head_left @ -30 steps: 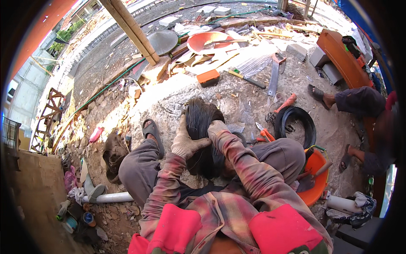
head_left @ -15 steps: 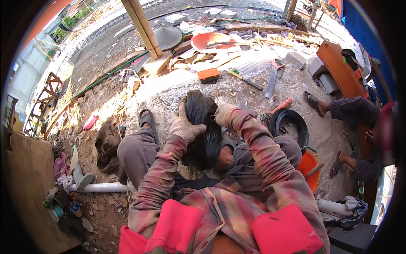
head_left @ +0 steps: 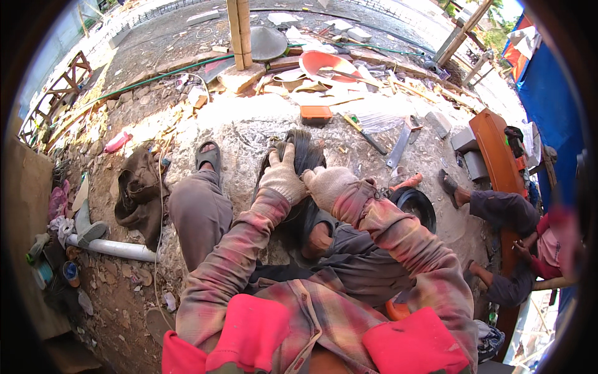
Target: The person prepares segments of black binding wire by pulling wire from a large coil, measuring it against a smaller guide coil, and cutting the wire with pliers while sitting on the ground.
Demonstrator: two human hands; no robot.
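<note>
A bundle of long black fibres (head_left: 301,151) stands between my feet, its lower part mostly behind my hands and wrists. My gloved left hand (head_left: 283,177) grips it from the left and on top, two fingers stretched along it. Beside it, my gloved right hand (head_left: 328,187) is closed at the bundle's right edge, fingertips hidden. The two hands touch or nearly touch. Just right of my right wrist lies a round black basin or coil (head_left: 416,204), partly covered by my sleeve.
Ahead lie an orange box (head_left: 316,115), a hammer-like tool (head_left: 366,133) and a handsaw (head_left: 400,146). A wooden post (head_left: 240,34) rises beyond. A seated person (head_left: 507,215) is at right, near an orange-brown board (head_left: 498,149). A white pipe (head_left: 121,248) and brown cloth (head_left: 138,196) lie left.
My hands have come together over the bundle; the left now lies more on top of it, and the right has drawn nearer to me. The whole view has turned slightly.
</note>
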